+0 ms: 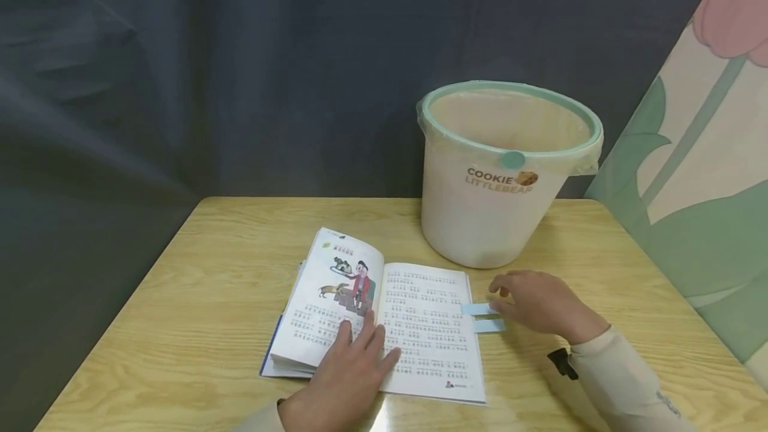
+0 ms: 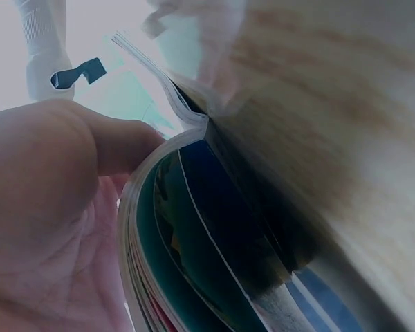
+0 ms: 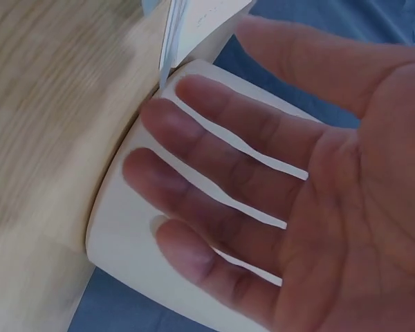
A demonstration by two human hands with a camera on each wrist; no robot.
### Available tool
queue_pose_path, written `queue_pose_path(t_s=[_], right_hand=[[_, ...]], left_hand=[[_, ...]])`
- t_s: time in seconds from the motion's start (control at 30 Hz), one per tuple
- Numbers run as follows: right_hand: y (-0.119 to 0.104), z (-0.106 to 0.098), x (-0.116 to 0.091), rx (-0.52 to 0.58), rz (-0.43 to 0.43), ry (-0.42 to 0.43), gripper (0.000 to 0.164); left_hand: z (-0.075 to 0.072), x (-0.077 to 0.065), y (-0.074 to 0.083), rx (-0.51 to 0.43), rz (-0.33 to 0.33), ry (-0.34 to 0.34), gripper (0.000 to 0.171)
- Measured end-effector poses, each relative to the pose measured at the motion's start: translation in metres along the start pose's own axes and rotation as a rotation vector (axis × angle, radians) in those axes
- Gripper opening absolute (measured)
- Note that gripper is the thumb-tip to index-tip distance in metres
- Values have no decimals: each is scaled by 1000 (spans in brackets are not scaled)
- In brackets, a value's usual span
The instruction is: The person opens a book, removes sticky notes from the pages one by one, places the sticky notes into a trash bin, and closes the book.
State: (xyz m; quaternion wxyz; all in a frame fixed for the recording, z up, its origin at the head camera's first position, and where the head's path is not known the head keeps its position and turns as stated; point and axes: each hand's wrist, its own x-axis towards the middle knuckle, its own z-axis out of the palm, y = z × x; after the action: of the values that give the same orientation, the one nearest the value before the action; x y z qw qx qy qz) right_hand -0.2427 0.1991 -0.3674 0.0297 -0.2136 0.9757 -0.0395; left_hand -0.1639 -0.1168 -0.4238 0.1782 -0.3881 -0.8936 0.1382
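Observation:
A book (image 1: pixel 429 352) lies open on the table, an illustrated page on its left side and a page of text on its right. My left hand (image 1: pixel 345 375) rests across the lower middle of it, fingers spread over both pages. In the left wrist view, the thumb side of that hand is against the curved pages (image 2: pixel 135 235). Two light-blue paper strips (image 1: pixel 489 326) stick out past the book's right edge. My right hand (image 1: pixel 540 302) hovers by the upper strip, its fingertips overlapping the strip's end in the head view. The right wrist view shows its fingers (image 3: pixel 214 166) apart, loosely bent, holding nothing.
Behind the book, to the right, stands a white bucket (image 1: pixel 480 219) with a green rim and a clear liner. The wooden table (image 1: pixel 180 305) ends at a dark curtain (image 1: pixel 312 72). A floral panel (image 1: pixel 708 172) borders the right side.

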Motion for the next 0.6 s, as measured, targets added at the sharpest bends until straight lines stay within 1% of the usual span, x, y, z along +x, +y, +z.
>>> queue_pose_path(t_s=[0.17,0.43,0.6], right_hand=[[3,2,-1,8,-1,-36,27],[4,2,0,-2,14,-38,11],[3,2,0,5,8,-32,12]], left_hand=[[-1,-1,0,-25,-1,-12,42],[0,-1,0,-31,-3,-15,42],[0,0,0,-23,-2,-15,43]])
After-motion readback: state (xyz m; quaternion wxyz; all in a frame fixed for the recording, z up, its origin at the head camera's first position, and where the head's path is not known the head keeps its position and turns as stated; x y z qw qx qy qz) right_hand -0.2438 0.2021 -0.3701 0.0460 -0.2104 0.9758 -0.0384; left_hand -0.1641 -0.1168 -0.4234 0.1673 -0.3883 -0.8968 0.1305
